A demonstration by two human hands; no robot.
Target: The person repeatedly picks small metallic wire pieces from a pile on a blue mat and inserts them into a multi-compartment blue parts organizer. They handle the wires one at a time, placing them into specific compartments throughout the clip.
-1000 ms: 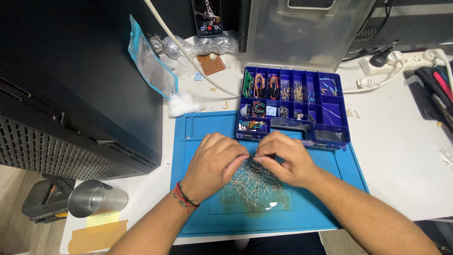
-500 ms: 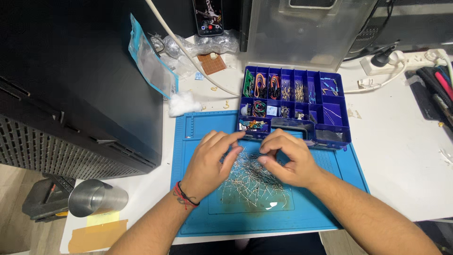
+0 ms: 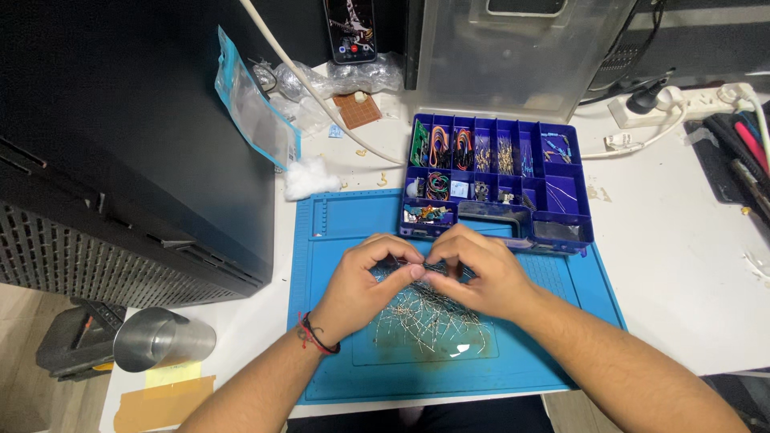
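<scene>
My left hand point(image 3: 362, 282) and my right hand point(image 3: 479, 273) meet over a blue work mat point(image 3: 337, 224), fingertips pinched together on small thin-legged components. Beneath and between them lies a loose pile of thin wire-legged parts point(image 3: 429, 317), partly hidden by my fingers. Just beyond my hands stands an open blue compartment box point(image 3: 574, 228) holding sorted wires and small electronic parts.
A large black computer case point(image 3: 136, 136) fills the left side. A metal cup point(image 3: 160, 341) sits at the front left. Behind are a clear plastic lid point(image 3: 513, 56), a phone point(image 3: 350, 30), plastic bags point(image 3: 255, 112), a white wad point(image 3: 309, 178), a power strip point(image 3: 682, 104) and tools point(image 3: 742, 152) at right.
Both hands have drawn closer together and slightly toward the box, fingertips now pinching at the top of the pile, where before they were spread over it.
</scene>
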